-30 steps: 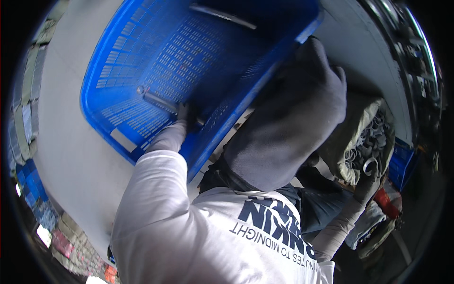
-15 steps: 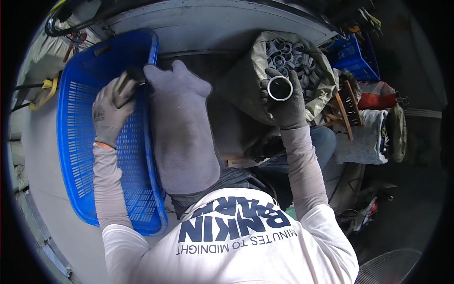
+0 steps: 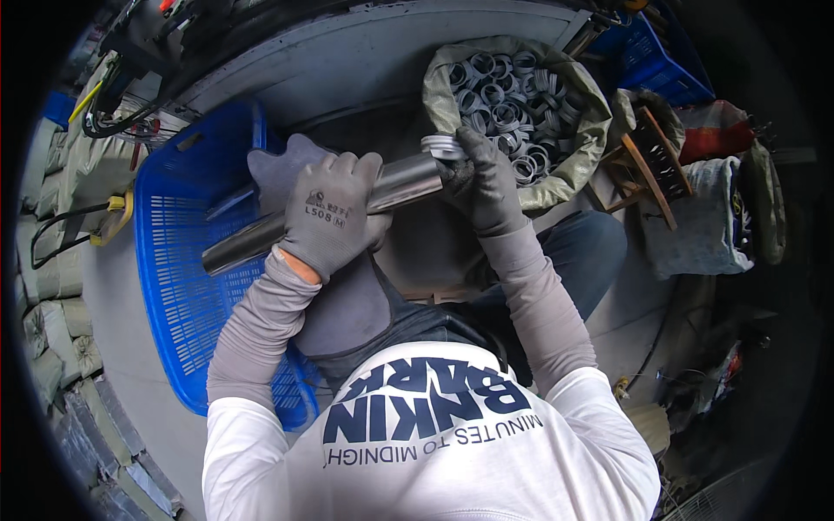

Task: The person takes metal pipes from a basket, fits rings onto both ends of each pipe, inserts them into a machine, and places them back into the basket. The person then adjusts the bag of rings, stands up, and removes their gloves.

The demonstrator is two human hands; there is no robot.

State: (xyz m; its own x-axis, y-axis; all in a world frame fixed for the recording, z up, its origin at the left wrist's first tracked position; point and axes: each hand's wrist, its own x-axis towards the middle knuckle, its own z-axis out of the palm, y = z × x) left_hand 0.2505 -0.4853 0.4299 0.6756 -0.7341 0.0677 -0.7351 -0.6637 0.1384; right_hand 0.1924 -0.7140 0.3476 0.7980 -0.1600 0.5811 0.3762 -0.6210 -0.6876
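Observation:
A shiny metal tube [image 3: 405,181] slants across my lap, its right end higher. My gloved left hand [image 3: 332,208] is wrapped round the middle of it. At the tube's right end, my gloved right hand [image 3: 493,184] holds a pale grey ring [image 3: 443,147] with ridged sides. Whether the ring sits around the tube's end or only touches it, I cannot tell. The tube's lower left end reaches over a blue slotted basket [image 3: 156,260]. A grey pad [image 3: 347,317] lies over my thigh, under my left wrist.
An open woven sack [image 3: 439,87] full of similar rings [image 3: 506,115] stands beyond my right hand. Right of it are a small wooden stool [image 3: 643,169], a red bag [image 3: 712,130] and a blue crate [image 3: 665,65]. A pale panel [image 3: 347,69] bounds the far side.
My left hand has come out of the basket toward the middle with the metal tube. My right hand has moved left with the ring, bringing it to the tube's end.

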